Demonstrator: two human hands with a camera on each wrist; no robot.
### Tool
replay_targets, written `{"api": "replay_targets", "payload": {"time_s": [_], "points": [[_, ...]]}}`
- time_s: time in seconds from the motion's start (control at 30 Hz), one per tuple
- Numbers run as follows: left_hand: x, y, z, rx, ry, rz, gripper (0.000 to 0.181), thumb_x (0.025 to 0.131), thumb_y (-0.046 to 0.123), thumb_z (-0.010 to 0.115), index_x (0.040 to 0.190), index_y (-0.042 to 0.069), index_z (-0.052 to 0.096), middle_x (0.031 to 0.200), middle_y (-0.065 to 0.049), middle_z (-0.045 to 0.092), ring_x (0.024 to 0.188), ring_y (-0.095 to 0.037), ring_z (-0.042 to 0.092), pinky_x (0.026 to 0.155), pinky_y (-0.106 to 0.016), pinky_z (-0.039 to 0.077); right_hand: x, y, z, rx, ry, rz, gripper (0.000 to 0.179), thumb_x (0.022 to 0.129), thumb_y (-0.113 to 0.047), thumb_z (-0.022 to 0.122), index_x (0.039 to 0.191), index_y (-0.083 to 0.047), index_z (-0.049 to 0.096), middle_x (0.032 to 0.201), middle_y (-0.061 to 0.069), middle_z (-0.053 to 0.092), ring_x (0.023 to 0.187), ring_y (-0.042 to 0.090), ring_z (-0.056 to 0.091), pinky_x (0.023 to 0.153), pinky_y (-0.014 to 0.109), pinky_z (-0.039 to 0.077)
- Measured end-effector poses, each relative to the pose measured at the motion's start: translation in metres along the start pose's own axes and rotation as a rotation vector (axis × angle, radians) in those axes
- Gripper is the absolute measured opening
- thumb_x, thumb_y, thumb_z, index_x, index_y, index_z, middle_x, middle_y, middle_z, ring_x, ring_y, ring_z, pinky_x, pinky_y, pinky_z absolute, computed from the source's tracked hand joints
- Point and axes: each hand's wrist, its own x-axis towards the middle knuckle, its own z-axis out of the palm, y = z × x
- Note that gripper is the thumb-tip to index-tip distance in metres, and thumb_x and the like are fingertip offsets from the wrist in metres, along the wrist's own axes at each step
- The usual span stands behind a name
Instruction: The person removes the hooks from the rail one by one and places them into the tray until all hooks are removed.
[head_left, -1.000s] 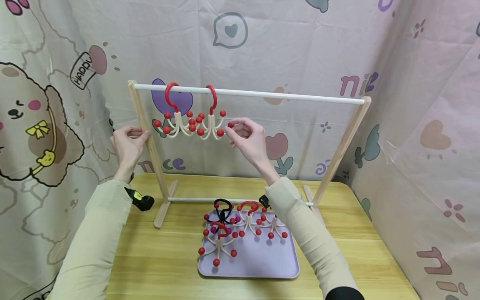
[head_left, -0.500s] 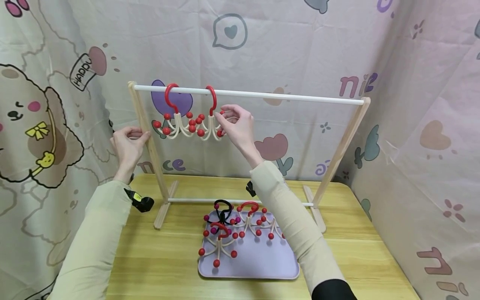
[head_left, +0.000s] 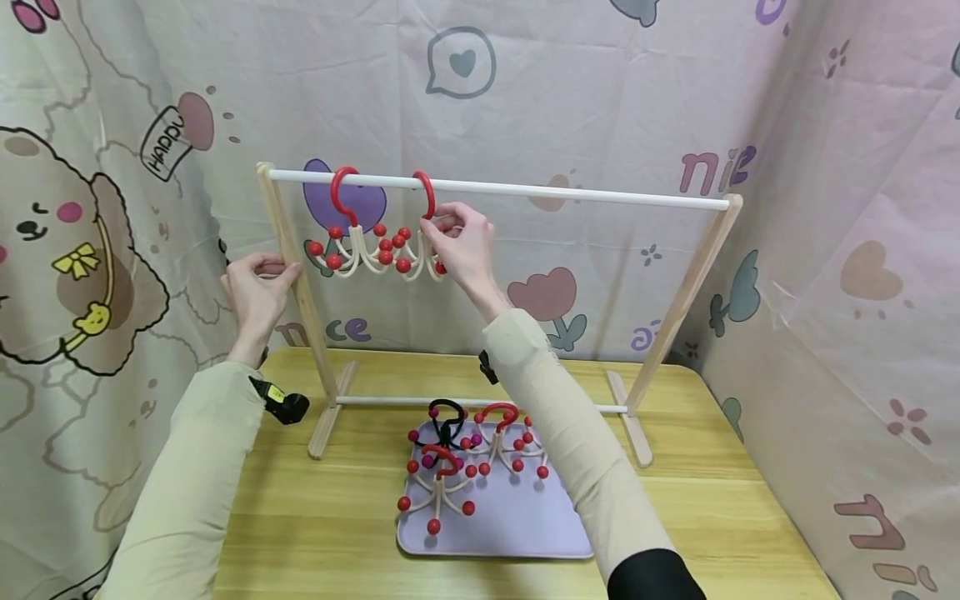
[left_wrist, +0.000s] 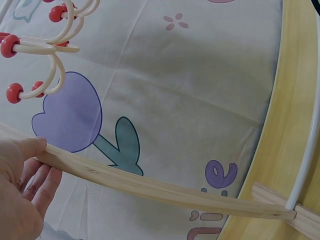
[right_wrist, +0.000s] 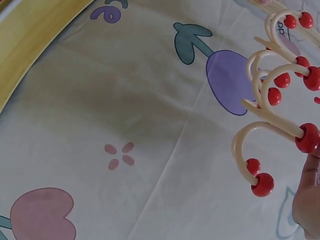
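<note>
My left hand [head_left: 257,292] pinches the left wooden post [head_left: 310,333] of a hanging rack, thumb on one side and fingers on the other, as the left wrist view [left_wrist: 22,185] confirms. Two multi-prong hangers with red hooks and cream prongs tipped with red balls hang from the rack's white rail [head_left: 570,193]. Away from my hands is the left hanger [head_left: 356,239]. On the right hanger [head_left: 431,196], my right hand [head_left: 465,246] pinches the base of the hook; its fingertips are partly hidden. The right wrist view shows only part of that hand [right_wrist: 306,207], beside the red balls.
A lilac tray [head_left: 517,525] on the wooden table holds more hangers, several with red hooks and one black hanger [head_left: 446,433]. My right sleeve covers part of the tray. The rack's right post [head_left: 684,302] stands beyond. Patterned curtains [head_left: 461,125] surround the table.
My right hand has moved left and slightly up, from the right hanger's outer prong to the base of its hook. My left hand has stayed on the post.
</note>
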Motion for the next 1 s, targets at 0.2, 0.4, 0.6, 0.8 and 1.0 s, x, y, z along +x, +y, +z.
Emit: {"api": "replay_targets", "payload": {"time_s": [0.2, 0.4, 0.6, 0.8, 1.0], "points": [[-0.0006, 0.0001, 0.0005, -0.006, 0.002, 0.009, 0.030, 0.087, 0.024, 0.078, 0.104, -0.001, 0.075, 0.058, 0.040, 0.045, 0.055, 0.021, 0.049, 0.068, -0.013, 0.039, 0.0022, -0.0001, 0.0023, -0.042, 0.028, -0.022, 0.017, 0.093, -0.013, 0.069, 0.106, -0.001, 0.071, 0.089, 0.015, 0.073, 0.070, 0.030, 0.071, 0.055, 0.019, 0.052], [0.0001, -0.0005, 0.0005, -0.006, 0.003, 0.001, 0.031, 0.087, 0.024, 0.079, 0.105, -0.001, 0.075, 0.059, 0.040, 0.046, 0.056, 0.020, 0.049, 0.069, -0.013, 0.039, 0.0071, -0.0001, 0.0025, -0.040, 0.045, -0.041, 0.016, 0.091, -0.010, 0.069, 0.104, 0.000, 0.073, 0.089, 0.016, 0.075, 0.068, 0.020, 0.072, 0.057, 0.019, 0.054], [-0.0002, -0.0006, 0.0002, -0.006, 0.004, 0.001, 0.032, 0.087, 0.026, 0.078, 0.105, -0.001, 0.075, 0.059, 0.039, 0.046, 0.056, 0.020, 0.049, 0.068, -0.011, 0.039, 0.0078, -0.0017, 0.0014, -0.051, 0.046, -0.051, 0.014, 0.091, -0.006, 0.069, 0.101, 0.003, 0.072, 0.090, 0.019, 0.077, 0.074, 0.022, 0.075, 0.063, 0.018, 0.055], [0.0000, -0.0009, 0.0006, -0.007, 0.002, 0.002, 0.031, 0.087, 0.025, 0.079, 0.105, -0.001, 0.075, 0.060, 0.039, 0.047, 0.056, 0.021, 0.049, 0.065, -0.011, 0.041, 0.0068, -0.0033, -0.0008, 0.006, 0.043, -0.035, 0.011, 0.091, -0.002, 0.068, 0.097, 0.006, 0.070, 0.089, 0.022, 0.076, 0.071, 0.022, 0.074, 0.056, 0.019, 0.054], [0.0003, -0.0007, -0.0003, 0.001, 0.003, -0.001, 0.032, 0.087, 0.026, 0.079, 0.105, 0.000, 0.075, 0.061, 0.038, 0.047, 0.056, 0.021, 0.049, 0.066, -0.012, 0.040, 0.0064, -0.0034, -0.0029, 0.077, 0.036, -0.022, 0.010, 0.092, -0.001, 0.067, 0.097, 0.007, 0.068, 0.090, 0.024, 0.075, 0.072, 0.028, 0.074, 0.054, 0.022, 0.055]]}}
